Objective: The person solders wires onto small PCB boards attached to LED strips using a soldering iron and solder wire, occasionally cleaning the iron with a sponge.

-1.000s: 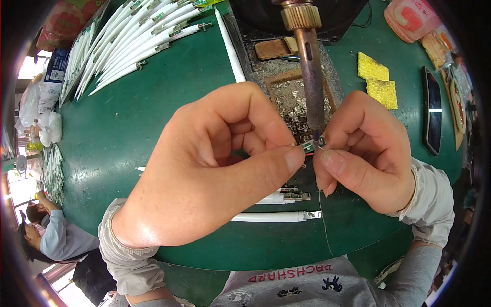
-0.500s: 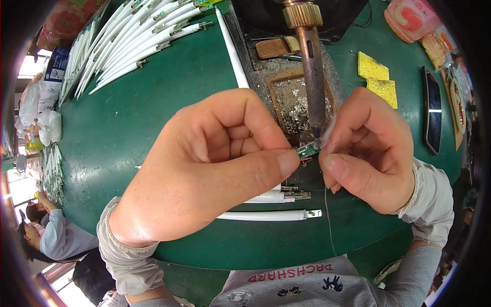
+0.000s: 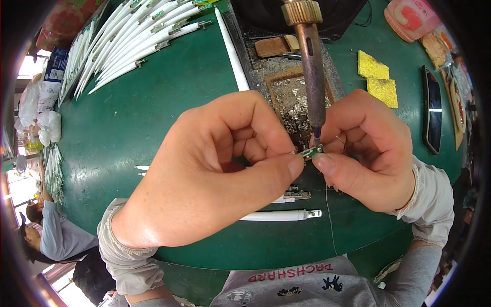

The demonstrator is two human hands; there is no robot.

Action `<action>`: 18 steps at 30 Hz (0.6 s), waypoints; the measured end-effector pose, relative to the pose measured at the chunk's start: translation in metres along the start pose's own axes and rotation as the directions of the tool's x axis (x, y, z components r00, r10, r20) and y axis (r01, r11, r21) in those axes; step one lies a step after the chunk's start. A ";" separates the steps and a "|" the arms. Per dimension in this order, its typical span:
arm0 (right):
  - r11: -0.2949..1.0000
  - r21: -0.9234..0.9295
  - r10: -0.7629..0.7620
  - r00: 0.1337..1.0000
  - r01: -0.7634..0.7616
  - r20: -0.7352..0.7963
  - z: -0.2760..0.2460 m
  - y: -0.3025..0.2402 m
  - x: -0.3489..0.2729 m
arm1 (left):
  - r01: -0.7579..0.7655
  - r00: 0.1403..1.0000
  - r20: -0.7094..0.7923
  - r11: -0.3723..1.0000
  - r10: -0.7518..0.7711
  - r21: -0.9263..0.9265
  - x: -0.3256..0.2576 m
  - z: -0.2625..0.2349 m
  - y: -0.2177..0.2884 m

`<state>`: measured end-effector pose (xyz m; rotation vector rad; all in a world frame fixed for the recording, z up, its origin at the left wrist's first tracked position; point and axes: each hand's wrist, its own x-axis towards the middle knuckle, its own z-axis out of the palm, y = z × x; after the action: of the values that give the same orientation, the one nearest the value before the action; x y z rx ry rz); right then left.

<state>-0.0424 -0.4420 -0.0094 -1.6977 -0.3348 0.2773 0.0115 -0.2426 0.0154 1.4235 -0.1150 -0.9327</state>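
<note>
My left hand (image 3: 204, 171) pinches a small green circuit board (image 3: 310, 152) between thumb and forefinger. A fixed soldering iron (image 3: 314, 77) points down from above, its dark tip at the board's right end. My right hand (image 3: 373, 153) is closed beside that end, thumb against the forefinger. A thin solder wire (image 3: 330, 220) hangs from its fingers toward the table's near edge; the part inside the fingers is hidden. Below the hands lies a white stick-like piece (image 3: 279, 215) with a metal end, with similar pieces (image 3: 296, 195) just behind it, partly covered by my left hand.
Many white sticks with green boards (image 3: 138, 36) fan out at the far left. Behind the hands sits a solder-spattered tray (image 3: 272, 87). Yellow sponges (image 3: 381, 92), a phone (image 3: 432, 110) and a pink container (image 3: 411, 19) lie right. Another person (image 3: 64, 233) sits far left.
Both hands have shifted slightly; the right thumb has come closer to the board's end. The board has moved a little and tilts differently under the iron's tip. Whitish smoke near the tip has gone.
</note>
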 end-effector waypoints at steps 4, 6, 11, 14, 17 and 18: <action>0.997 0.024 0.074 0.997 -0.074 -0.005 0.001 -0.004 0.000 | 0.000 1.000 -0.020 1.000 0.000 0.021 0.000 0.001 0.001; 0.992 0.088 0.097 0.995 -0.095 -0.015 0.002 -0.005 0.000 | -0.015 1.000 -0.015 0.999 0.016 0.029 0.001 0.000 0.001; 0.978 0.186 0.098 0.995 -0.090 -0.034 0.002 0.000 -0.001 | -0.038 0.998 -0.038 0.998 0.040 0.049 0.002 0.002 0.001; 0.977 0.199 0.094 0.995 -0.083 -0.043 0.002 0.001 0.000 | -0.072 0.997 -0.020 0.996 0.073 0.045 0.001 0.001 0.000; 0.954 0.297 0.069 0.995 -0.046 -0.067 0.002 -0.001 0.002 | -0.089 0.995 -0.030 0.995 0.090 0.036 0.001 0.001 0.002; 0.959 0.283 0.056 0.995 -0.030 -0.086 0.003 -0.001 0.001 | -0.090 0.995 -0.035 0.995 0.092 0.036 0.000 0.000 0.003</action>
<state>-0.0426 -0.4386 -0.0085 -1.4326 -0.1791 0.2637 0.0127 -0.2434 0.0176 1.4548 -0.1678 -0.8327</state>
